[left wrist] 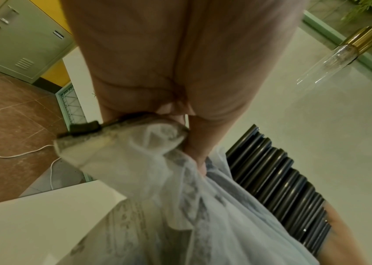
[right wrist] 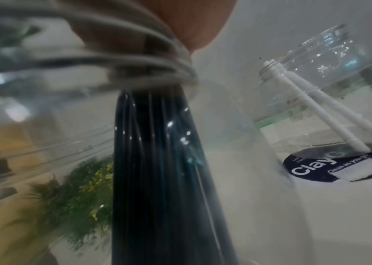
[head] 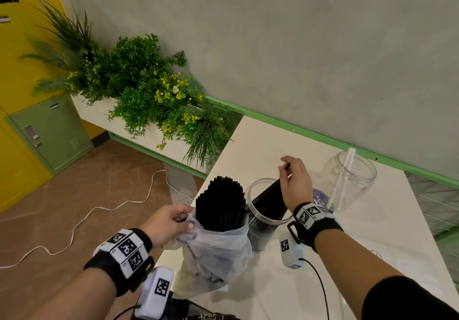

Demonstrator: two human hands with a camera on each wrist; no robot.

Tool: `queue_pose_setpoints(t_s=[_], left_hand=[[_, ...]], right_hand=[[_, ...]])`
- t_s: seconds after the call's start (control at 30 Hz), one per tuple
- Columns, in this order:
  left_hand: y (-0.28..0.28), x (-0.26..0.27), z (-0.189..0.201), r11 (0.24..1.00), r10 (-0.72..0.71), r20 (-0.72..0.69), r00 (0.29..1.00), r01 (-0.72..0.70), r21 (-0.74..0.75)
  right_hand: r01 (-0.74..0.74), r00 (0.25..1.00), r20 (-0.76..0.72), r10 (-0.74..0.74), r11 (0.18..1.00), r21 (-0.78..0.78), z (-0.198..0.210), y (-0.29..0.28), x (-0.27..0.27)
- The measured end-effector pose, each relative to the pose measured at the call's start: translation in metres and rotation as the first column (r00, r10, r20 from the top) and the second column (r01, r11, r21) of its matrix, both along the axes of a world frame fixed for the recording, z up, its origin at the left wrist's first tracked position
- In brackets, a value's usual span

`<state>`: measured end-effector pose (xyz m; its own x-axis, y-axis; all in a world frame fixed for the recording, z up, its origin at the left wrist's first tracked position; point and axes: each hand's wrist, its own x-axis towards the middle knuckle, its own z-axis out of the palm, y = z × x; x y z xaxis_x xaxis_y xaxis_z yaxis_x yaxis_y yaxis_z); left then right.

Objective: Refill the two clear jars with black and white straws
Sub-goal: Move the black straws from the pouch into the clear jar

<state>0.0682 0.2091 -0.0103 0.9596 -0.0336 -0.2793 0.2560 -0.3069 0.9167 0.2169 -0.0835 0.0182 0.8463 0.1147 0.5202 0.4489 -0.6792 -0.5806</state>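
A clear plastic bag [head: 218, 250] full of upright black straws [head: 219, 203] stands on the white table [head: 273, 282]. My left hand [head: 166, 223] pinches the bag's rim [left wrist: 135, 143] on its left side. Just right of the bag is a clear jar [head: 269, 218] with a bunch of black straws [right wrist: 157, 161] leaning in it. My right hand [head: 293, 183] grips the top of that bunch above the jar's mouth. A second clear jar [head: 350, 178] at the back right holds two white straws [right wrist: 312, 107].
A round dark "Clay" label [right wrist: 316, 166] lies on the table between the jars. A planter of green plants [head: 139, 88] borders the table's left end. A white cable [head: 99, 210] runs over the brown floor. A green locker [head: 49, 131] stands at the left.
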Motion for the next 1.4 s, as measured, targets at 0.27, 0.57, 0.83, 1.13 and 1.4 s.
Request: queue_pose_setpoints(t_s=[0.27, 0.57, 0.83, 1.13, 1.4], left_hand=[[0.002, 0.001, -0.005, 1.0, -0.004, -0.004, 1.0, 0.004, 0.004], [-0.002, -0.001, 0.001, 1.0, 0.002, 0.016, 1.0, -0.002, 0.014], [-0.008, -0.005, 0.001, 1.0, -0.01, 0.005, 1.0, 0.01, 0.007], [-0.025, -0.018, 0.001, 0.991, 0.095, 0.037, 0.995, -0.091, -0.093], [-0.018, -0.027, -0.011, 0.978, 0.185, -0.027, 0.982, -0.186, -0.092]], right_hand=[[-0.048, 0.986, -0.161, 0.03, 0.992, -0.113, -0.008, -0.012, 0.001], [-0.258, 0.958, -0.103, 0.266, 0.962, 0.089, 0.037, 0.009, -0.088], [-0.381, 0.574, -0.782, 0.242, 0.924, 0.006, -0.019, 0.006, -0.132], [-0.398, 0.767, -0.479, 0.426, 0.902, 0.164, -0.026, 0.047, -0.138], [-0.498, 0.742, -0.51, 0.435, 0.867, 0.016, -0.043, 0.041, -0.145]])
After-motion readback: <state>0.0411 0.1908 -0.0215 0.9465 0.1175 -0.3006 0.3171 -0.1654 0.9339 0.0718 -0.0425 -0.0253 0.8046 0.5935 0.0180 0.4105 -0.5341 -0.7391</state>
